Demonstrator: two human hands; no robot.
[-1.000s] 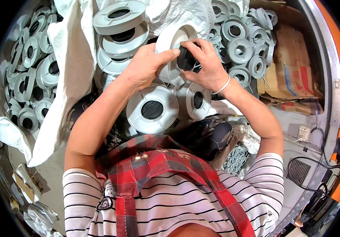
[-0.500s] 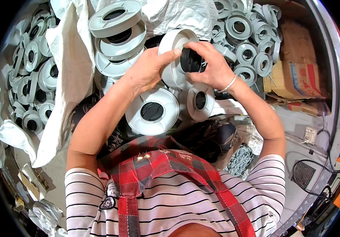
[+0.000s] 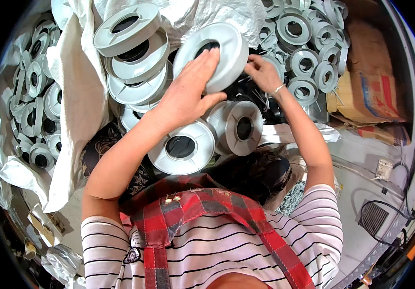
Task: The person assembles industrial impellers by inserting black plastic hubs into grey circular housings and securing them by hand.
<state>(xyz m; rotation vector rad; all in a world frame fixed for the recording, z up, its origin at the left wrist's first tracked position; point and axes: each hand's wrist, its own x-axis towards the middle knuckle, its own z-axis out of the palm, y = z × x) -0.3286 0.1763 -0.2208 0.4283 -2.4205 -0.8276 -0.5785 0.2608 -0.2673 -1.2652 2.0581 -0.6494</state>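
Note:
My left hand (image 3: 188,89) lies with straight fingers over the black centre of a light grey plastic ring (image 3: 234,50), its thumb spread away from the rim. The ring sits tilted, broad face up, just beyond the other rings. To its right my right hand (image 3: 266,74) is beside the rim, over dark pieces (image 3: 248,89). Its fingers are bent and apart, with nothing visible in them. Nearer my lap are a grey ring with a black insert (image 3: 163,161) and a second such ring (image 3: 255,139) standing on edge. A stack of similar rings (image 3: 102,41) rises on the left.
Many grey rings (image 3: 36,103) fill a white sack (image 3: 80,91) at the left. Another heap of rings (image 3: 304,62) is at the far right, by a cardboard box (image 3: 369,86). Metal screws or fasteners (image 3: 291,200) lie by my right knee. A cable (image 3: 361,209) runs at right.
Half a second ago both hands held the ring up on its side, right hand at its black insert. Now the ring's broad face is up, and my right hand has left it, moving right.

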